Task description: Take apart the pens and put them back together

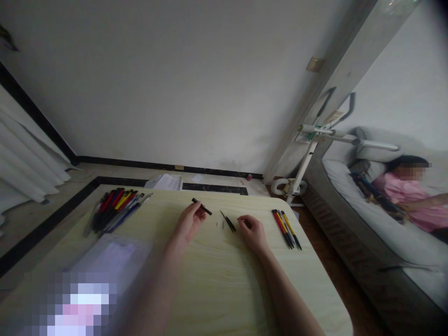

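My left hand pinches a short black pen barrel that sticks out up and to the right of its fingers, just above the light wooden table. My right hand rests on the table with its fingers curled; whether it holds anything is hidden. Between my hands lies a thin black pen part, with a tiny pale piece beside it. A large pile of mixed-colour pens lies at the far left. A small row of red, yellow and black pens lies to the right of my right hand.
A clear plastic bag lies at the near left of the table. Papers lie on the floor beyond the table. A person in pink reclines on a grey sofa at the right, beside a white exercise machine.
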Available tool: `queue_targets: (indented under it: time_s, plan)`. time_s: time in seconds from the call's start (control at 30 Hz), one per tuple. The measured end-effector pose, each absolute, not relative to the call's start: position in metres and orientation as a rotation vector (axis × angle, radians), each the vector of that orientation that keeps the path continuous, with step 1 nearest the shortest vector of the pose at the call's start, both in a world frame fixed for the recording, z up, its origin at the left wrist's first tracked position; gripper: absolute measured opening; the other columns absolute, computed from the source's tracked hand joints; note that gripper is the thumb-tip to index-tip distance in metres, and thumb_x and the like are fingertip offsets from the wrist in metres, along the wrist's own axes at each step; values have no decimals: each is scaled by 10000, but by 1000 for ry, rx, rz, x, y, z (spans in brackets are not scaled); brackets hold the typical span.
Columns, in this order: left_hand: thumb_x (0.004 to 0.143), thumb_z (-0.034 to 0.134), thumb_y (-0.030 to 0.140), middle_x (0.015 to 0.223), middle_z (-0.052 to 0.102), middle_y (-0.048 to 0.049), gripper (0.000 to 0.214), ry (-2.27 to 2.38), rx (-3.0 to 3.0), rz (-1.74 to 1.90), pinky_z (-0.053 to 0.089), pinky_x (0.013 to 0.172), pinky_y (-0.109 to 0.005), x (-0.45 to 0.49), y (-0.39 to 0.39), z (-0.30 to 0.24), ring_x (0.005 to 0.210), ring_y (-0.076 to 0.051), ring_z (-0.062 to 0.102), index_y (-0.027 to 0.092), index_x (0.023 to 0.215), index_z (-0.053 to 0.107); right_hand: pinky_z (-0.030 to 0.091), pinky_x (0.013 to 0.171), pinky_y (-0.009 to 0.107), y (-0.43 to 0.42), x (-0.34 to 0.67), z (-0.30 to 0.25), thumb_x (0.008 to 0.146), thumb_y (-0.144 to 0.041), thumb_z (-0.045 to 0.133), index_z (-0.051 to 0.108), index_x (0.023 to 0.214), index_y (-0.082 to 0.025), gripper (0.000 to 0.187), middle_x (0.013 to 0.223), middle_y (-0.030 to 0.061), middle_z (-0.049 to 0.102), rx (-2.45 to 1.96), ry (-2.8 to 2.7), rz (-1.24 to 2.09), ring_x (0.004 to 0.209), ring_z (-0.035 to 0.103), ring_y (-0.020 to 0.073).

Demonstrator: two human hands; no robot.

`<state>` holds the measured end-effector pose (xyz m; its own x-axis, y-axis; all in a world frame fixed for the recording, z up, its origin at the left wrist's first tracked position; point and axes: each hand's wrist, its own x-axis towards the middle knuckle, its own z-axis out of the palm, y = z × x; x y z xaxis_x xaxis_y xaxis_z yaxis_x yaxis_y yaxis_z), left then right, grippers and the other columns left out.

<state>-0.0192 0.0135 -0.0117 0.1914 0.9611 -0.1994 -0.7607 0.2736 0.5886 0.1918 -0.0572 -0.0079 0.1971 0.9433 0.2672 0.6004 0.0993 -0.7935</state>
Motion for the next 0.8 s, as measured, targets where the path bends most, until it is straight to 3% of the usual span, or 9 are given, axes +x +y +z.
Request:
queue_targets:
  time_s: [0.23, 0.6, 0.8]
  plan:
    - [659, 641, 199, 622, 561, -11, 128, 604, 437, 1232, 398, 440, -190, -20, 11, -6, 521, -76, 510, 119, 683, 545, 378, 522, 228, -57, 187, -4, 753, -336, 438, 642, 793, -147, 280, 642, 39, 608, -1653, -1580, 477, 550, 503, 133]
    - [630, 653, 235, 581, 542, 3, 171, 646, 463, 1210, 364, 434, -195, -20, 12, -5, 480, -66, 485, 123, 647, 524, 354, 507, 201, -36, 177, 10, 721, -274, 475, 604, 757, -172, 169, 669, 15, 615, -1807, -1759, 542, 548, 528, 109]
    - [628, 653, 242, 596, 542, 5, 181, 654, 466, 1207, 361, 456, -191, -20, 12, -5, 506, -66, 487, 126, 656, 516, 337, 546, 215, -19, 164, 21, 711, -257, 514, 613, 700, -186, 123, 676, 29, 624, -1951, -1915, 343, 603, 538, 126]
